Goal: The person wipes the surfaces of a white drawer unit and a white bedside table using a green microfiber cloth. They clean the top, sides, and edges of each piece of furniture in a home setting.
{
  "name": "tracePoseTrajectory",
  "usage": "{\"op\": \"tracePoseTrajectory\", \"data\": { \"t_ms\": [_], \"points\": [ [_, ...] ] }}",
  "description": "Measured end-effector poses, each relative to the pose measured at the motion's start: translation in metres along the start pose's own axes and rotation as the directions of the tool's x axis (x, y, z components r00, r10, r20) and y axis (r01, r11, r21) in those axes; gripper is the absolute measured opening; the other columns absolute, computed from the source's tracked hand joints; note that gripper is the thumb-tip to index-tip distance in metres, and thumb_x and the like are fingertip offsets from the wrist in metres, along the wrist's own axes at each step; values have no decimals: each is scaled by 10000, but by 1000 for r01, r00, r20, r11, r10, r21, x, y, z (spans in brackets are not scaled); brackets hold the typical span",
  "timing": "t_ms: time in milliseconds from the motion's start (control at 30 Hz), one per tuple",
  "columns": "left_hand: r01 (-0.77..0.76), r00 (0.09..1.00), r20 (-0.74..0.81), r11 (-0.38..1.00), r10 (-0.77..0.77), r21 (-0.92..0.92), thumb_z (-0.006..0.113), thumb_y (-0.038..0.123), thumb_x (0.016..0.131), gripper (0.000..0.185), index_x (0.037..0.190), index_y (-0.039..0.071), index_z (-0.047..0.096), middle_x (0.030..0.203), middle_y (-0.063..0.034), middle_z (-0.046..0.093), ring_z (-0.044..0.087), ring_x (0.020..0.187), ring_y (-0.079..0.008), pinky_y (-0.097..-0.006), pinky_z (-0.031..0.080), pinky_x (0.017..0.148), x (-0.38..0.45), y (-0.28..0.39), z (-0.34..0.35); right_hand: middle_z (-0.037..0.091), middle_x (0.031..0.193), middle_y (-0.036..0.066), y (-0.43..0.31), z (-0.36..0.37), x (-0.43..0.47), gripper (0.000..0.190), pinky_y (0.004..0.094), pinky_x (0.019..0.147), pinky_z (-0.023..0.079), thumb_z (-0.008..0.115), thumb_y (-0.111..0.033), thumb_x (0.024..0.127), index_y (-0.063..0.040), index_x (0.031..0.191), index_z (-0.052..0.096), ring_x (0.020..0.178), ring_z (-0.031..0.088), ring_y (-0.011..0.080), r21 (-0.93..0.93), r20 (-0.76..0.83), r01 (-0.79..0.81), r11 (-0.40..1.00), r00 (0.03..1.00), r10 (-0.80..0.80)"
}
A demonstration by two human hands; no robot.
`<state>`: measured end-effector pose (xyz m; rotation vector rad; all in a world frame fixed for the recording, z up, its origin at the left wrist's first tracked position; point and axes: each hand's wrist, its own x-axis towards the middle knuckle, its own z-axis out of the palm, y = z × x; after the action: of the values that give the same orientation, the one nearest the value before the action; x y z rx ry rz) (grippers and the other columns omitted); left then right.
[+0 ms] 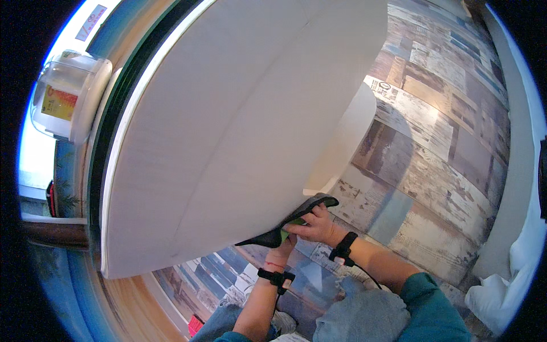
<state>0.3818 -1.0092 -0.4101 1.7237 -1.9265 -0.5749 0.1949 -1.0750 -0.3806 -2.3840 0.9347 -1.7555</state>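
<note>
A black cloth or pad with a green underside [267, 239] lies along the lower edge of a large white panel [230, 128], touching or very close to it. The fingers of my right hand [318, 226] are bent around the pad's right part. My left hand [284, 250] is under its middle, by the green side; its fingers are mostly hidden, and it appears to hold the pad too. Both wrists wear black straps with small devices and cables. The panel's face is smooth, with a faint dark line across it.
A white curved base [348, 132] stands beyond the panel on a patchwork-patterned floor [427, 171]. A clear plastic tub with a label [60, 100] is at the upper left, beyond the panel's dark green edge. A red object [195, 325] is at the bottom; white fabric [491, 295] hangs at the right.
</note>
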Motion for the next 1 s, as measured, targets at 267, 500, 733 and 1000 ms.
{"op": "tracePoseTrajectory", "data": {
  "t_ms": [267,500,733,1000],
  "points": [
    [-192,956,-56,757,288,624,648,292,893,353,1140,44,601,1451,-352,305,267,1295,-686,-838,206,994,-17,22,17,396,1443,329,-19,-14,-73,586,560,1079,421,753,-124,814,-89,1356,534,1333,411,561,-5,281,-420,907,870,405],
    [-190,896,-170,702,409,686,678,290,851,390,1229,200,635,1244,-191,542,483,1203,-511,-694,366,945,-1,38,5,352,1529,300,-32,-9,-37,593,566,1099,405,710,-95,839,-75,1399,519,1397,339,562,138,49,-452,882,892,449],
    [-389,911,195,600,364,699,633,257,857,500,1355,218,606,1181,68,642,622,1011,-200,-482,475,867,8,27,30,240,1570,344,-14,-7,-66,679,434,1158,350,625,-52,872,155,1435,306,1404,358,489,62,249,-833,549,546,800],
    [-208,935,-50,655,352,726,691,287,820,471,1279,194,636,1116,-19,635,605,991,-295,-500,464,782,-3,36,-4,165,1574,381,-49,-8,-34,755,524,1162,307,641,-85,882,63,1510,249,1422,284,548,62,125,-659,750,750,649]
  ]
}}
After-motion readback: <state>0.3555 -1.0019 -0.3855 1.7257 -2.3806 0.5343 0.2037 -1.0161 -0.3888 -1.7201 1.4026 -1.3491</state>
